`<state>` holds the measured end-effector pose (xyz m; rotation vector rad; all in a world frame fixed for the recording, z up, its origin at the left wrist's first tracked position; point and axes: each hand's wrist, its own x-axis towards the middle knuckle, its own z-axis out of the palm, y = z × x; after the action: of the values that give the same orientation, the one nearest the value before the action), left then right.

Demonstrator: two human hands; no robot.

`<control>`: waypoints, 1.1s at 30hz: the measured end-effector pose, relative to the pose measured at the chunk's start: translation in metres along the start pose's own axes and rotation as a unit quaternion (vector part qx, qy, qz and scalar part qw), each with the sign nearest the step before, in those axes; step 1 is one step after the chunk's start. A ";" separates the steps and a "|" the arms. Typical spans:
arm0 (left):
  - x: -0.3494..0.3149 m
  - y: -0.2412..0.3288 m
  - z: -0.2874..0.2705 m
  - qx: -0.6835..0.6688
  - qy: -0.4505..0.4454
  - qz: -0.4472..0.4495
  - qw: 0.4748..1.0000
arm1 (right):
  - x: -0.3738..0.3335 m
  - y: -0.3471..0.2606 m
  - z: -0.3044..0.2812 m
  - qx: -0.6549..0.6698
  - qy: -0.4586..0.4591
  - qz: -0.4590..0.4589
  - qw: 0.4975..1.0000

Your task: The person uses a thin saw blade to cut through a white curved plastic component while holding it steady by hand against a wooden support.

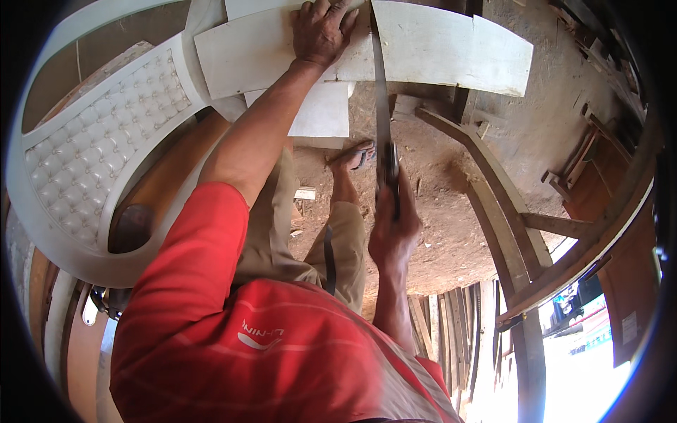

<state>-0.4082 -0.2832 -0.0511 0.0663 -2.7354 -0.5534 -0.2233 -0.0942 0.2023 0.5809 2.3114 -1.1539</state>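
A wide white board (451, 46) with a curved outline lies across the far side, in front of me. My left hand (322, 35) presses down on it left of the saw, thumb spread from partly bent fingers, holding nothing. In my right hand (395, 229) is the dark handle of a handsaw (383, 106), gripped with closed fingers. The long blade runs away from me and meets the board at a narrow slit, splitting it visibly into a left and a right part. Below the board's near edge shows a smaller white panel (321, 113).
At left stands a white frame with a tufted, buttoned panel (106, 141). Curved wooden frame pieces (493, 190) rise at right. Wood scraps (305, 192) lie on the dirt floor (451, 247) near my sandalled foot (350, 156). Upright strips of wood (455, 324) lean at lower right.
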 end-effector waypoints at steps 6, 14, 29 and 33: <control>0.001 -0.001 -0.001 0.045 -0.004 0.063 0.997 | 0.094 -0.035 0.045 0.018 0.046 -0.088 0.995; 0.002 0.005 -0.009 -0.018 0.005 -0.004 1.000 | -0.049 0.004 -0.026 -0.034 0.013 -0.031 0.999; 0.009 0.014 -0.015 -0.011 -0.033 -0.016 0.999 | 0.040 0.001 0.017 -0.021 0.049 -0.081 0.995; 0.004 0.005 -0.008 -0.025 0.003 -0.004 1.000 | 0.007 0.007 0.006 -0.046 0.039 -0.081 0.995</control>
<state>-0.4092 -0.2825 -0.0407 0.0670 -2.7159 -0.6223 -0.2232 -0.0942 0.1908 0.4184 2.5031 -1.1056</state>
